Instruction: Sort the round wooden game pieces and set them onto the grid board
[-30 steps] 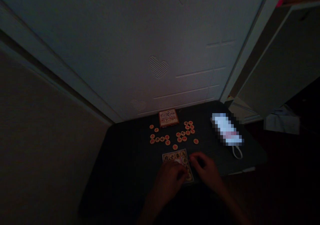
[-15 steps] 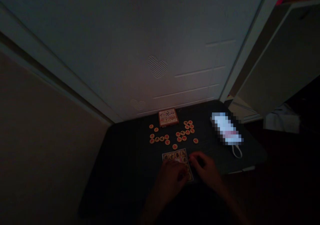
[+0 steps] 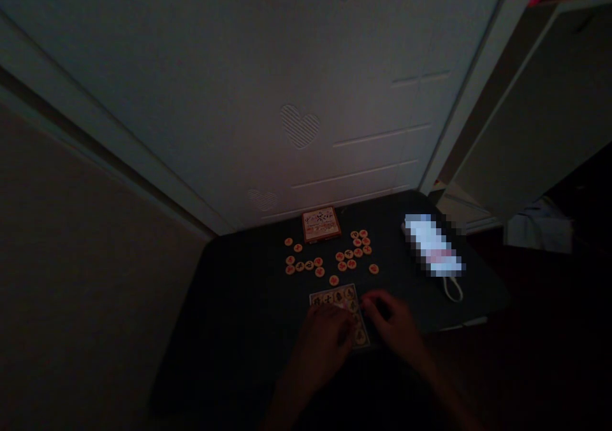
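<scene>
A shallow square tray [image 3: 364,332] holds several round Chinese chess pieces with dark characters, in rows along its far and right sides. My left hand [image 3: 326,332] lies across the tray with its fingers curled, covering the tray's left and middle part. What its fingertips hold, if anything, is hidden. At the tray's right edge is my right hand [image 3: 393,321], thumb and forefinger drawn together near the rim. Dim light keeps me from making out what is between them. A single red-marked chess piece [image 3: 334,280] lies just beyond the tray.
More chess pieces [image 3: 309,266] lie scattered in loose groups on the dark table [image 3: 229,303]. A printed box lid [image 3: 320,224] stands at the back by the white panel [image 3: 354,99]. To the right is a bright, pixelated object [image 3: 433,246] with a cord loop [image 3: 453,289].
My left hand has shifted slightly left and back, and more pieces show at the tray's near right corner. My right hand stays at the tray's edge.
</scene>
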`<state>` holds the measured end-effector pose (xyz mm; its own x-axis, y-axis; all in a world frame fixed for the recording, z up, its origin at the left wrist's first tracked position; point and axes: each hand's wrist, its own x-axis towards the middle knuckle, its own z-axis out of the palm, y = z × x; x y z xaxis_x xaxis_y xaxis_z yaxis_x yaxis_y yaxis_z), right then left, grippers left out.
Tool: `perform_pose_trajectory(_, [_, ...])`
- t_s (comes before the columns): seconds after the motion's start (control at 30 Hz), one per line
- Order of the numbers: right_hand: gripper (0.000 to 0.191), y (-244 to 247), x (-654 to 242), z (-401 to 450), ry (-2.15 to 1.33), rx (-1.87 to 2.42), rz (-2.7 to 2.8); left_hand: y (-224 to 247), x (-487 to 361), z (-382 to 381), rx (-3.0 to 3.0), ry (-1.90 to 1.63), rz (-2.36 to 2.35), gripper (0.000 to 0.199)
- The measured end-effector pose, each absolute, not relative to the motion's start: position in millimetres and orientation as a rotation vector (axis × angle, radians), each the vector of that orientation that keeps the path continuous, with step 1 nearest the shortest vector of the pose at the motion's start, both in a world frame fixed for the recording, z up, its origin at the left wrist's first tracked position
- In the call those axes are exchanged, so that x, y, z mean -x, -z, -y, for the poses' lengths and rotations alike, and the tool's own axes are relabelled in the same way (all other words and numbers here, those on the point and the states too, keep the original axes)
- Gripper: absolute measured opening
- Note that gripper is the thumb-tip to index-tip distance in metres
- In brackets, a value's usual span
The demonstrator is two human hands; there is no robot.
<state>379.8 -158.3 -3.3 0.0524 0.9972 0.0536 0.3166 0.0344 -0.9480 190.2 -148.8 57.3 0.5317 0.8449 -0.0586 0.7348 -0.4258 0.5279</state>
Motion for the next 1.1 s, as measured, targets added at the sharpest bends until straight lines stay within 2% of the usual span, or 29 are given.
perform_pose_trajectory(1.1, [0.024, 7.9, -378.3, 156.4, -0.917, 1.445, 1.408, -52.0, -185.1, 144.6, -2.188, -0.331, -1.371, 0.018])
